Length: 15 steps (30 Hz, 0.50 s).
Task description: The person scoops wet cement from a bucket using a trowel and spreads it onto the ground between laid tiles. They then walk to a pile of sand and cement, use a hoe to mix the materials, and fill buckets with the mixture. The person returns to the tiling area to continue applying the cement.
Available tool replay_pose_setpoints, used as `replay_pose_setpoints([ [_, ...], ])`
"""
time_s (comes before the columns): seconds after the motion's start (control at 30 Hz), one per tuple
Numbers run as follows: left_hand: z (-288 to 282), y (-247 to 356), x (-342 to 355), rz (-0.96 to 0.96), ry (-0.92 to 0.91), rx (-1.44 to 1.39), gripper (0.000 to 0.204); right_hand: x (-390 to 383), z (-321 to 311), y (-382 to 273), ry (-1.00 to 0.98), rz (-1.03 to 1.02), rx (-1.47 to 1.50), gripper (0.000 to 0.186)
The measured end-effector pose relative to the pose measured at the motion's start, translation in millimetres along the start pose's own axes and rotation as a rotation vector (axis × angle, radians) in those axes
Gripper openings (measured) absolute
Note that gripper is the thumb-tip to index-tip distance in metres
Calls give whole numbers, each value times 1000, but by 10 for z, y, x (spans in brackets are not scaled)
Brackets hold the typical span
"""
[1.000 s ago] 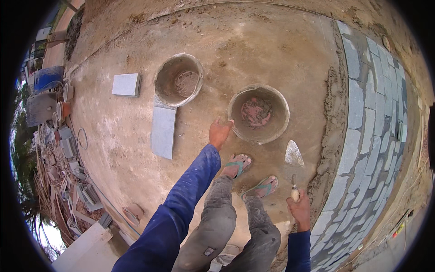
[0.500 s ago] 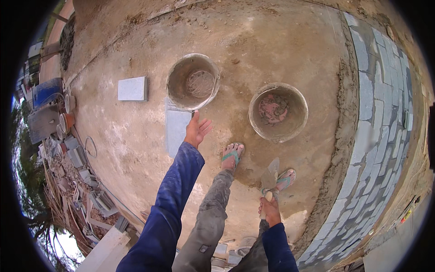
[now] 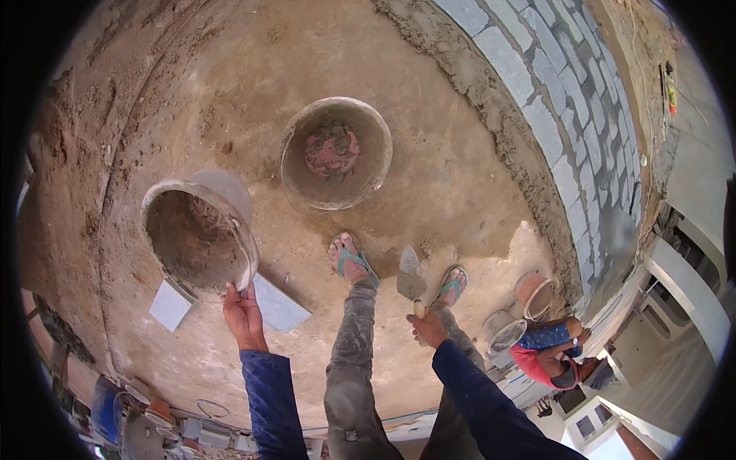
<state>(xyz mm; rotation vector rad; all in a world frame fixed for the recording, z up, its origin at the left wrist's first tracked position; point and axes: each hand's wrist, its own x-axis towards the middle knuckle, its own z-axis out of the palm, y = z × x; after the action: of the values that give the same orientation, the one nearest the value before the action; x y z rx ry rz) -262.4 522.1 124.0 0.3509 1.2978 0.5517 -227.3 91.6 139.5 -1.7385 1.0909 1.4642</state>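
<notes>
My left hand (image 3: 244, 313) grips the rim of a mortar-stained bucket (image 3: 201, 230), which leans over toward me with grey residue inside. Beneath and beside the bucket lie pale stone slabs (image 3: 277, 303). In my right hand (image 3: 429, 328) is a pointing trowel (image 3: 412, 276), its handle wrapped by my fingers and its blade aimed away from me, above the ground between my feet. A second bucket (image 3: 336, 153) stands upright ahead, holding a little grey mortar over a reddish patch at its bottom.
A strip of laid grey stone paving (image 3: 537, 115), edged by rough mortar (image 3: 491, 115), curves along the right. Two more buckets (image 3: 534, 295) stand at the right, near a person in a red top (image 3: 540, 360). Buckets and rubble lie at lower left.
My left hand has gone from reaching at the bucket to gripping its rim, and the bucket has tipped toward me. The view has turned to the right. The trowel stays in my right hand.
</notes>
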Motion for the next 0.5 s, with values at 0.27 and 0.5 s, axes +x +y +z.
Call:
replay_pose_setpoints([
  [0.27, 496, -20, -1025, -171, -278, 326, 37, 555, -162, 1051, 344, -46, -40, 38],
  [0.5, -481, 674, -1231, -185, -298, 975, 48, 153, -1204, 1781, 423, 151, 330, 47],
])
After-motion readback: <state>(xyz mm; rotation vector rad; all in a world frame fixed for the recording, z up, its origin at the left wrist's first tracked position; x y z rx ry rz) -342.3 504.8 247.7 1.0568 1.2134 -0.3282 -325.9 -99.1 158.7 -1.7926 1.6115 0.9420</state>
